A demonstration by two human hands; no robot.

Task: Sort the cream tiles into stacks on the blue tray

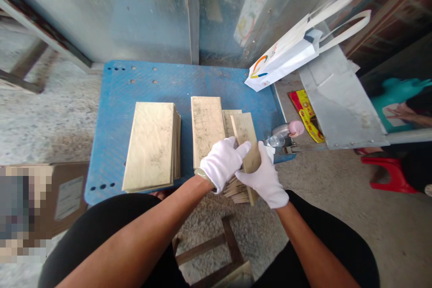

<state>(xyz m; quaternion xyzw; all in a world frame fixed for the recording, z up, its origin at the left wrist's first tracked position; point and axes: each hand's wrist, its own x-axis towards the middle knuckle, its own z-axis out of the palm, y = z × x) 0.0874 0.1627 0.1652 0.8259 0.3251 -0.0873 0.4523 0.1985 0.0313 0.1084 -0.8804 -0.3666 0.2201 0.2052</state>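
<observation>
On the blue desk (175, 83), right of two stacks (150, 144): tilted board (245, 128) held in right grip (266, 180); left hand (222, 162) touches it, closure unclear. Work looks partway: stacks set out, fanned pile (237, 190) below the hands seemingly remaining.

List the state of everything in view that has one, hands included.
Tilted board: held at an angle
Right hand: gloved, closed on the tilted board
Left hand: gloved, fingers against the tilted board
Left stack: piled, edges uneven
Middle stack: top smudged dark
Carrier bag: handles raised, contents hidden
Bottle: capped
Packet: open or sealed, cannot tell
</observation>
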